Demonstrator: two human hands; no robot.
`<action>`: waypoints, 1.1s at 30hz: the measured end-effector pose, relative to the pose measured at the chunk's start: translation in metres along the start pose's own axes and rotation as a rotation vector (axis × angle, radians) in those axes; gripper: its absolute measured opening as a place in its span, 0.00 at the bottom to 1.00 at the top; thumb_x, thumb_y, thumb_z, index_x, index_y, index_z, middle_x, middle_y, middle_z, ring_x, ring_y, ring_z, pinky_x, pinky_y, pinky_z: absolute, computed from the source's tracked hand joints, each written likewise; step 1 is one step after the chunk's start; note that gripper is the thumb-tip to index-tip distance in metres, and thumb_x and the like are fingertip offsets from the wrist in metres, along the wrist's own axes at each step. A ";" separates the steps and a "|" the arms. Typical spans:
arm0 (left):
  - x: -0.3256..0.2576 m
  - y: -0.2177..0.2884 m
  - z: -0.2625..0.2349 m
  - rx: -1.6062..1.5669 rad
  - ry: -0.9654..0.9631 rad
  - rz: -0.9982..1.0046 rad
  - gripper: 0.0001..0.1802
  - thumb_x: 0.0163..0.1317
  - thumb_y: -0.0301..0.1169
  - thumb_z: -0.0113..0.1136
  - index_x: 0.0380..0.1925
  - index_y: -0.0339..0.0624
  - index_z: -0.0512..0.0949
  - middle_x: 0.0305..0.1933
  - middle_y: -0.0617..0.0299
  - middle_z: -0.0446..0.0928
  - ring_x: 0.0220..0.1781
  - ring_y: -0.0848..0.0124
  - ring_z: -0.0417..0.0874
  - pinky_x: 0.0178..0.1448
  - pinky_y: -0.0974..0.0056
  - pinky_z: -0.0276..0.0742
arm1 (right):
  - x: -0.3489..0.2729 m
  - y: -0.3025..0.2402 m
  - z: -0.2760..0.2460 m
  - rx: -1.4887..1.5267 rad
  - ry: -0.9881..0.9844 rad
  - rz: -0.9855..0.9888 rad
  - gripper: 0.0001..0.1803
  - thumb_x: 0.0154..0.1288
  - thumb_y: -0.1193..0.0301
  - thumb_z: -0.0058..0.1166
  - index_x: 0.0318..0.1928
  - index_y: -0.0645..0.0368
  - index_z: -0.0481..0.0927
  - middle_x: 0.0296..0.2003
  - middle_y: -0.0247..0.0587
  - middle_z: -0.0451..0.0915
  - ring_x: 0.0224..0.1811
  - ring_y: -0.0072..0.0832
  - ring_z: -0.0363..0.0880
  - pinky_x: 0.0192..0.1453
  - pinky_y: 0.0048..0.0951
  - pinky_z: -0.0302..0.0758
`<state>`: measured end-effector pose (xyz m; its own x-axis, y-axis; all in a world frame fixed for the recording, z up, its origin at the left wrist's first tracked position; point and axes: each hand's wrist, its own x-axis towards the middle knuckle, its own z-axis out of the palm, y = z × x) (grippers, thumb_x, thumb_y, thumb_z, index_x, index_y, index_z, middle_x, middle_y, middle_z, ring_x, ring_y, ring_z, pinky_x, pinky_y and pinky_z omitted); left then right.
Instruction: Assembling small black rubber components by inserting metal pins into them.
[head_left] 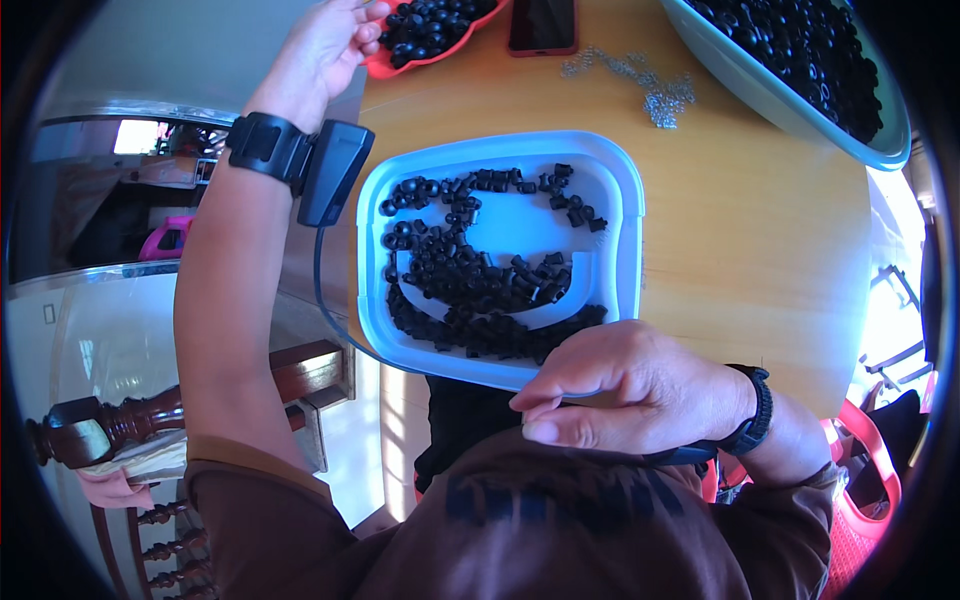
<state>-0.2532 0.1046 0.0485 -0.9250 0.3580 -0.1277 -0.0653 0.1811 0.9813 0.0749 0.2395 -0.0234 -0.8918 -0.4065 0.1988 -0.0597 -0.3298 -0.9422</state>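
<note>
My left hand (325, 45) reaches far forward to a red dish (385, 66) of small black round parts (425, 25); its fingertips touch the dish's near edge, and I cannot tell if they pinch a part. My right hand (625, 390) hovers close to my chest at the near rim of a light blue tray (620, 200), fingers curled together as if pinching something tiny that is hidden. The tray holds several small black cylindrical parts (480, 280) spread in rows.
A large teal bowl (760, 85) full of black parts stands at the far right. A dark phone (542, 25) and a pile of small metal springs (640, 85) lie on the wooden table (760, 260). A wooden chair (110, 420) is at the left.
</note>
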 end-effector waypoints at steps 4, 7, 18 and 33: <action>-0.046 0.000 0.028 0.222 -0.211 0.133 0.13 0.65 0.36 0.53 0.42 0.38 0.71 0.26 0.63 0.74 0.19 0.79 0.68 0.22 0.76 0.63 | 0.001 0.002 -0.003 -0.190 -0.063 0.017 0.10 0.61 0.66 0.55 0.28 0.60 0.77 0.23 0.44 0.75 0.28 0.43 0.76 0.31 0.37 0.72; -0.096 -0.010 0.057 0.462 -0.475 0.053 0.14 0.65 0.37 0.53 0.41 0.38 0.77 0.26 0.71 0.70 0.21 0.85 0.63 0.26 0.77 0.60 | -0.005 0.005 -0.001 -0.281 -0.098 -0.003 0.11 0.60 0.66 0.54 0.26 0.59 0.75 0.22 0.44 0.74 0.28 0.45 0.75 0.32 0.41 0.71; -0.169 -0.068 0.098 0.994 -0.650 0.638 0.06 0.53 0.27 0.59 0.30 0.38 0.75 0.28 0.57 0.74 0.30 0.59 0.77 0.35 0.58 0.71 | -0.004 0.006 0.003 -0.478 -0.187 -0.059 0.09 0.57 0.66 0.60 0.33 0.59 0.80 0.25 0.41 0.78 0.28 0.41 0.76 0.31 0.37 0.73; -0.169 -0.035 0.076 0.624 -0.474 0.195 0.04 0.57 0.20 0.55 0.31 0.39 0.70 0.30 0.67 0.73 0.23 0.84 0.69 0.27 0.77 0.66 | -0.006 0.007 0.004 -0.409 -0.140 -0.098 0.11 0.58 0.66 0.54 0.25 0.60 0.75 0.23 0.44 0.75 0.30 0.44 0.75 0.33 0.42 0.72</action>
<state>-0.0662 0.1075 0.0246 -0.6315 0.7612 -0.1478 0.4316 0.5034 0.7485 0.0816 0.2365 -0.0305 -0.8052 -0.5113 0.3004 -0.3384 -0.0198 -0.9408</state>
